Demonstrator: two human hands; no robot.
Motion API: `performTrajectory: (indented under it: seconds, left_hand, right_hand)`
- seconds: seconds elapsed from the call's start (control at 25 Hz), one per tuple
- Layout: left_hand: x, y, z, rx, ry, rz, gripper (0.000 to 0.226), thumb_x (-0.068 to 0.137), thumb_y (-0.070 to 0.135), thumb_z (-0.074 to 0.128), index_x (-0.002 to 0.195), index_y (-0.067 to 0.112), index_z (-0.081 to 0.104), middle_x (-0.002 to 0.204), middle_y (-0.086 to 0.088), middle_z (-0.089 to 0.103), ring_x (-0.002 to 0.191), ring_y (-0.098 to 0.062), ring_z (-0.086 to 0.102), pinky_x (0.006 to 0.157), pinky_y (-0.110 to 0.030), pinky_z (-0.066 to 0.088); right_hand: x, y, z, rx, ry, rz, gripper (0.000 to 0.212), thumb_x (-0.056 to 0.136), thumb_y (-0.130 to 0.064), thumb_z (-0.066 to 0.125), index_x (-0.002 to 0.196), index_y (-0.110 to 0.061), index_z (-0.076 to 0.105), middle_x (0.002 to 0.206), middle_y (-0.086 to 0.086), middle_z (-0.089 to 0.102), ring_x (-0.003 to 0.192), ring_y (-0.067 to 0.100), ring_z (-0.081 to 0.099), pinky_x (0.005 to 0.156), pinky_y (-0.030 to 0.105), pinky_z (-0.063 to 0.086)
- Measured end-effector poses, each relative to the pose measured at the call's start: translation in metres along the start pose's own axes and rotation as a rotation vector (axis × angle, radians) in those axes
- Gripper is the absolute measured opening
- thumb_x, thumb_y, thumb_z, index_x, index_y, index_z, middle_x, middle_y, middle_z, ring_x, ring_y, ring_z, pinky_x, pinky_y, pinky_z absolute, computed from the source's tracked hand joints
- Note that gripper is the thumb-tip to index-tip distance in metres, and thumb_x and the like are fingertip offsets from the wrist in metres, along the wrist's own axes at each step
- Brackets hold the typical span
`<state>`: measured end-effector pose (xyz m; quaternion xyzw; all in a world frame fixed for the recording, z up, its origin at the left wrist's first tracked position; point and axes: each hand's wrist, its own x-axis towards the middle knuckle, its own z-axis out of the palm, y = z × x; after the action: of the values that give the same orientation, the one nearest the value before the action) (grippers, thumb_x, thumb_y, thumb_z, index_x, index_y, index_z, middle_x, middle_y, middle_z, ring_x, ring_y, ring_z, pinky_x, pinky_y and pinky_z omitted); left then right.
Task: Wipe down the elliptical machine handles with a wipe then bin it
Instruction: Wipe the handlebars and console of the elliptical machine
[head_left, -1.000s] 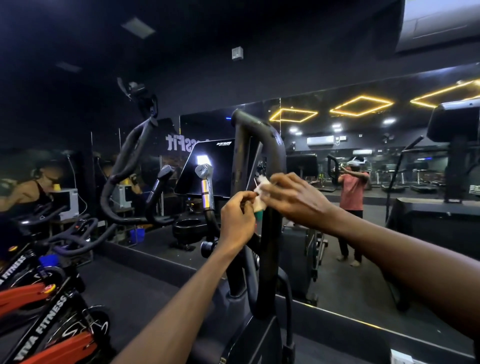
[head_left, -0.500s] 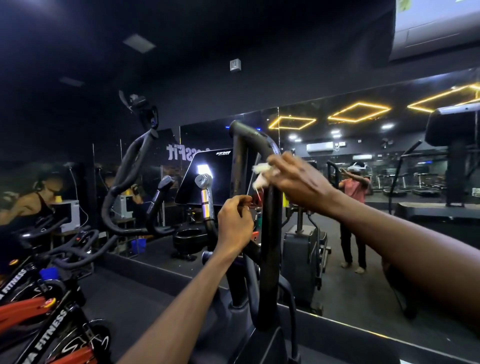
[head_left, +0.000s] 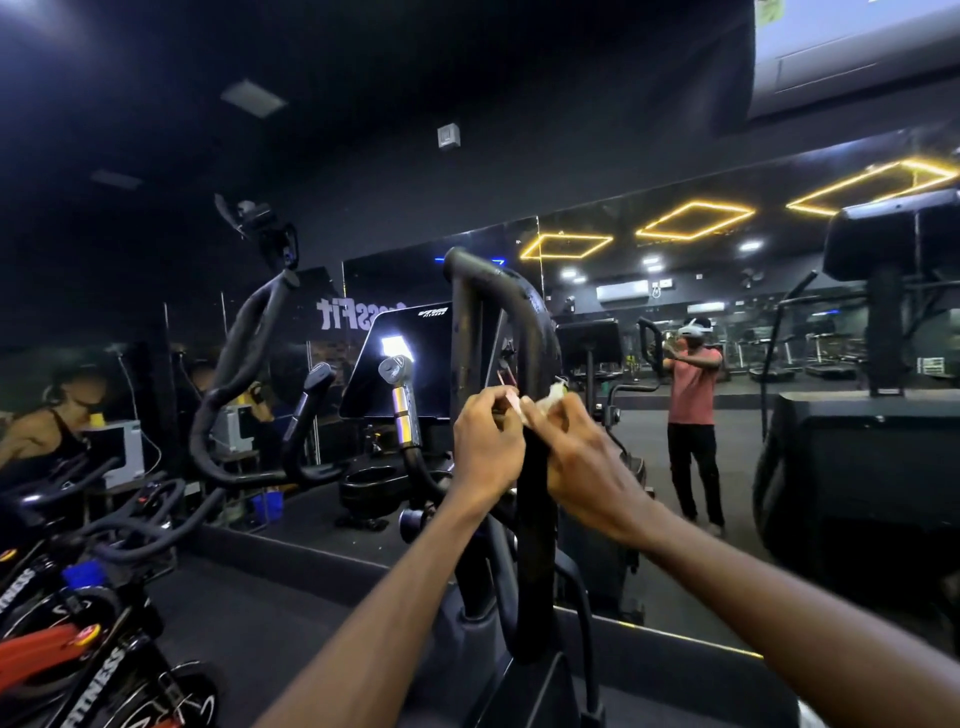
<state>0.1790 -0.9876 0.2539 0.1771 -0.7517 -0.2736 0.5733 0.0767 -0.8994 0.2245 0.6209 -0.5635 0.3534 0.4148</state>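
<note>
Handle: the black elliptical handle (head_left: 532, 519) rises upright through the middle of the scene and curves over to the left at its top.
Wipe: a small, crumpled white wipe (head_left: 551, 401) sits against the right side of the handle, about halfway up, poking out just above the right fingers.
Right hand: the right hand (head_left: 576, 462) curls round the handle from the right and pinches the wipe against it.
Left hand: the left hand (head_left: 485, 449) is on the left side of the handle, level with the right hand and almost touching it; its fingers are curled and seem to pinch a pale corner of the wipe, though the blur makes this hard to confirm.
Console: a dark screen (head_left: 402, 358) with a bright glare stands farther away, left of the handle.
Mirror: the far wall mirror (head_left: 727, 415) reflects a person in a pink shirt.
Spin bikes: black and orange bikes (head_left: 67, 623) fill the near left.
</note>
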Motion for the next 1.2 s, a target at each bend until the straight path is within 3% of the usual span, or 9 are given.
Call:
performTrajectory:
  seconds: [0.28,0.44,0.52,0.64,0.72,0.84,0.92,1.0,1.2]
  left_hand:
    - [0.011,0.002,0.004,-0.059,0.004,-0.06,0.021,0.095,0.014,0.054,0.11,0.018,0.067,0.106,-0.001,0.069,0.098,-0.015,0.065,0.092,-0.04,0.053]
    - [0.01,0.001,0.005,-0.056,0.019,-0.068,0.021,0.095,0.016,0.053,0.111,0.017,0.068,0.106,0.001,0.069,0.097,-0.013,0.064,0.093,-0.038,0.053]
    - [0.011,0.002,0.005,-0.057,0.019,-0.073,0.021,0.096,0.018,0.053,0.111,0.017,0.067,0.106,0.0,0.069,0.096,-0.013,0.064,0.091,-0.038,0.053]
    - [0.018,0.008,0.007,-0.064,0.041,-0.08,0.019,0.096,0.02,0.054,0.11,0.016,0.067,0.103,-0.001,0.07,0.094,-0.015,0.065,0.09,-0.038,0.054]
    - [0.021,0.012,0.007,-0.077,0.042,-0.093,0.02,0.097,0.021,0.055,0.112,0.015,0.066,0.103,-0.002,0.07,0.094,-0.014,0.065,0.09,-0.035,0.054]
    - [0.022,0.014,0.008,-0.075,0.048,-0.086,0.02,0.096,0.018,0.057,0.114,0.016,0.066,0.105,-0.001,0.071,0.094,-0.013,0.065,0.09,-0.031,0.053]
    - [0.021,0.013,0.007,-0.063,0.044,-0.062,0.019,0.095,0.016,0.058,0.113,0.016,0.066,0.104,-0.001,0.071,0.094,-0.012,0.066,0.089,-0.03,0.053]
    - [0.024,0.013,0.008,-0.039,0.057,-0.045,0.018,0.094,0.017,0.06,0.111,0.016,0.066,0.102,0.0,0.071,0.093,-0.013,0.066,0.088,-0.03,0.053]
    - [0.026,0.007,0.007,-0.077,0.044,-0.037,0.011,0.094,0.017,0.062,0.103,0.016,0.067,0.097,-0.002,0.07,0.087,-0.014,0.066,0.078,-0.021,0.052]
  right_hand:
    - [0.071,0.011,-0.001,0.046,0.317,0.347,0.04,0.096,0.0,0.045,0.134,-0.001,0.058,0.101,0.019,0.052,0.08,0.028,0.056,0.07,0.035,0.052]
    - [-0.004,-0.018,0.025,0.118,0.349,0.443,0.032,0.092,0.007,0.053,0.121,0.001,0.066,0.098,0.018,0.061,0.082,0.023,0.059,0.075,0.014,0.038]
    - [-0.019,-0.022,0.03,0.129,0.358,0.443,0.031,0.092,0.004,0.051,0.117,0.0,0.069,0.095,0.018,0.065,0.08,0.026,0.061,0.076,0.013,0.038]
    - [0.039,-0.004,0.013,0.115,0.414,0.437,0.033,0.095,-0.007,0.043,0.115,-0.004,0.069,0.092,0.013,0.069,0.079,0.026,0.064,0.069,0.029,0.049]
    - [0.071,0.002,0.004,0.157,0.441,0.437,0.031,0.097,-0.005,0.045,0.118,-0.006,0.068,0.092,0.009,0.071,0.079,0.021,0.065,0.069,0.026,0.048]
    - [0.05,-0.011,0.016,0.185,0.411,0.432,0.037,0.099,-0.001,0.041,0.132,0.0,0.058,0.114,0.019,0.069,0.096,0.03,0.068,0.085,0.035,0.054]
    - [0.03,-0.02,0.023,0.201,0.407,0.434,0.041,0.097,0.003,0.041,0.135,0.004,0.055,0.128,0.021,0.064,0.109,0.034,0.066,0.098,0.025,0.046]
    - [0.055,-0.008,0.015,0.176,0.439,0.392,0.038,0.096,0.004,0.045,0.131,0.005,0.059,0.123,0.022,0.067,0.1,0.034,0.069,0.089,0.019,0.046]
    - [0.125,0.01,-0.007,0.21,0.469,0.237,0.033,0.094,0.004,0.048,0.118,-0.003,0.069,0.104,0.012,0.074,0.088,0.024,0.069,0.08,0.04,0.057]
